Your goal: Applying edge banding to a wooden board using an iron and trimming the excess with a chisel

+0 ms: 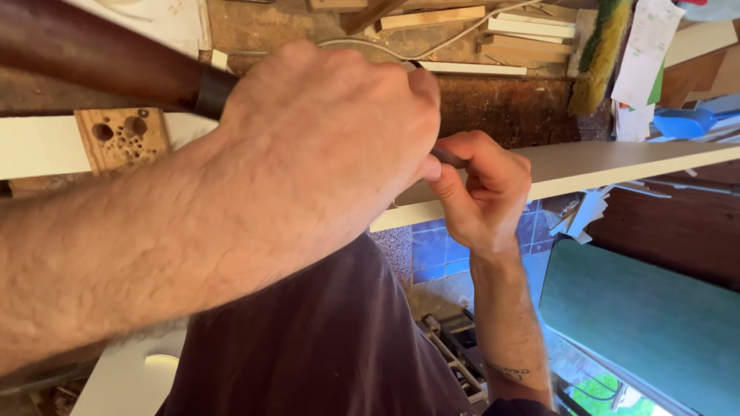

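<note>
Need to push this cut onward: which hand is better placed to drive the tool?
Probably the left. The left hand is wrapped round the brown wooden tool handle, behind the tool; the right hand only pinches the thin dark metal shaft at the flat white board, a grip suited to steering.

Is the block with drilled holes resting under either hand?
No: the holed wooden block lies off to the side on the bench, apart from both the left hand and the right hand at the pale board.

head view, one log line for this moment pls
left hand: grips dark wooden tool handle | right hand: pinches thin dark tool shaft at edge of pale flat board | backdrop: cluttered workbench
</note>
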